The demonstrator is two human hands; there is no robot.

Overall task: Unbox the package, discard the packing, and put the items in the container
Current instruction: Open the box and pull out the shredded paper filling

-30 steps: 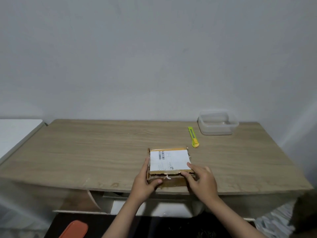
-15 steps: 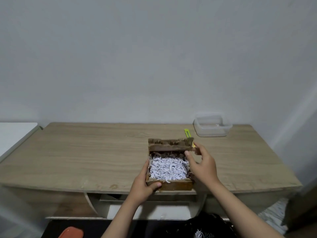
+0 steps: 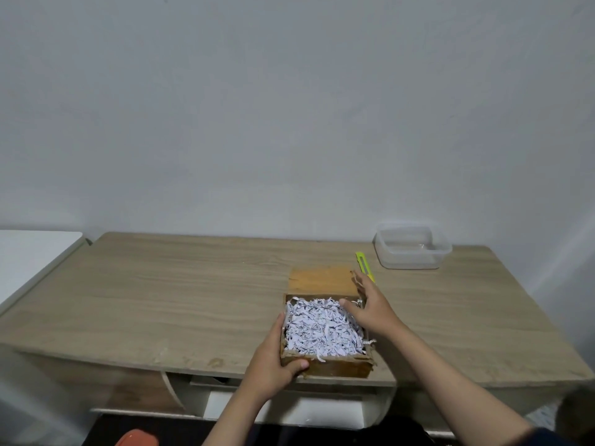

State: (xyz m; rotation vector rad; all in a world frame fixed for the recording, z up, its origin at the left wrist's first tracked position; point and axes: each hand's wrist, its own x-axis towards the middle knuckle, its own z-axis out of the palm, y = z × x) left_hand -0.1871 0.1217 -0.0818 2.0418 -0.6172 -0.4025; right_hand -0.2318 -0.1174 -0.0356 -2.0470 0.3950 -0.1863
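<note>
A brown cardboard box (image 3: 338, 366) sits at the front edge of the wooden desk (image 3: 180, 294). Its lid (image 3: 322, 281) lies folded flat back on the desk. White shredded paper (image 3: 322, 328) fills the box and hides whatever lies beneath. My left hand (image 3: 273, 362) grips the box's front left corner, thumb on the front wall. My right hand (image 3: 370, 307) rests on the box's right rim, fingers spread, thumb touching the shreds. A clear plastic container (image 3: 412, 246) stands at the desk's back right.
A yellow-green utility knife (image 3: 364, 264) lies between the lid and the container. A white surface (image 3: 29, 252) adjoins the desk on the left. An orange object (image 3: 136, 438) shows below the desk, and a dark bag (image 3: 386, 432) sits under the box.
The closed, labelled box has been opened. My right hand swung the lid up and back until it lies flat on the desk. My left hand stayed on the box's left side.
</note>
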